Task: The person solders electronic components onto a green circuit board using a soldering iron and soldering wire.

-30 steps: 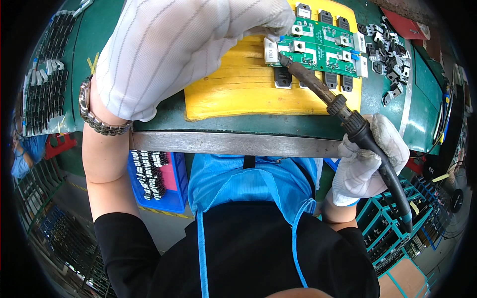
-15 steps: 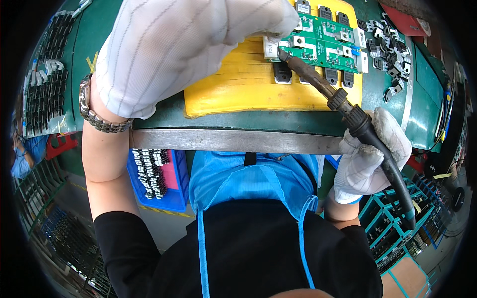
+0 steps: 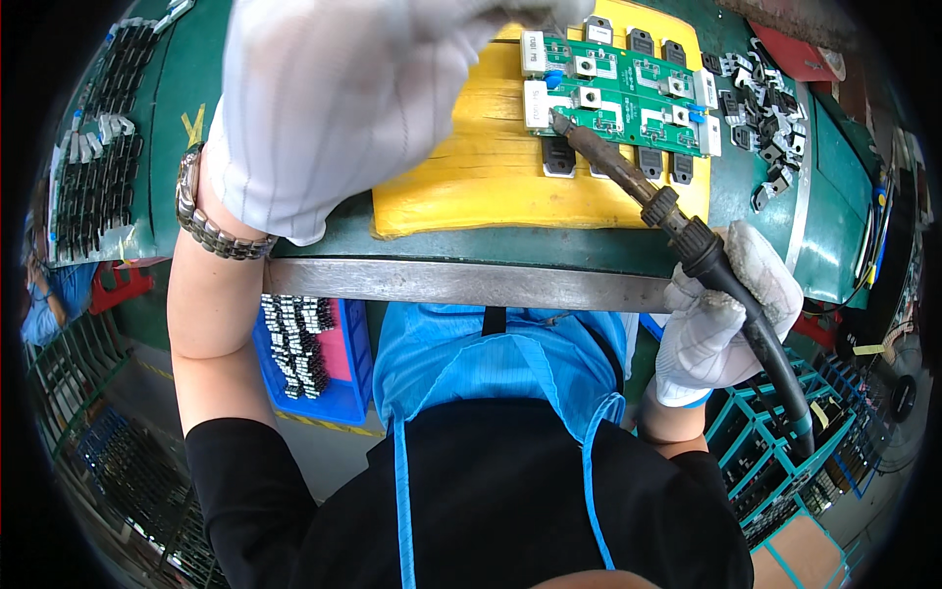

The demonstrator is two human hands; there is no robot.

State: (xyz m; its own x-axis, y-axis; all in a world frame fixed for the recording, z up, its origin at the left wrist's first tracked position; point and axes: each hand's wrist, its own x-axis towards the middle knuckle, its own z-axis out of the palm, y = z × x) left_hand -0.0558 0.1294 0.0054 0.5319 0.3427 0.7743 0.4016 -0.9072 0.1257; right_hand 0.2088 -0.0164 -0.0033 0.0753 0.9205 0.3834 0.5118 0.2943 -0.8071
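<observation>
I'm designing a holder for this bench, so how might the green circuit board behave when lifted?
The green circuit board looks flat and unbowed, so it would probably lift stiffly. White blocks at its ends could make it somewhat heavy for its thinness. Black components jut past its edges and might snag; whether they are attached, I can't tell.

Your left hand point(image 3: 339, 108) has shifted away from you: its fingers point(image 3: 545, 14), formerly over the left end of the green circuit board point(image 3: 633, 86), now appear past its far edge, leaving a white block point(image 3: 533, 54) and blue component point(image 3: 552, 80) exposed on their near side.
</observation>
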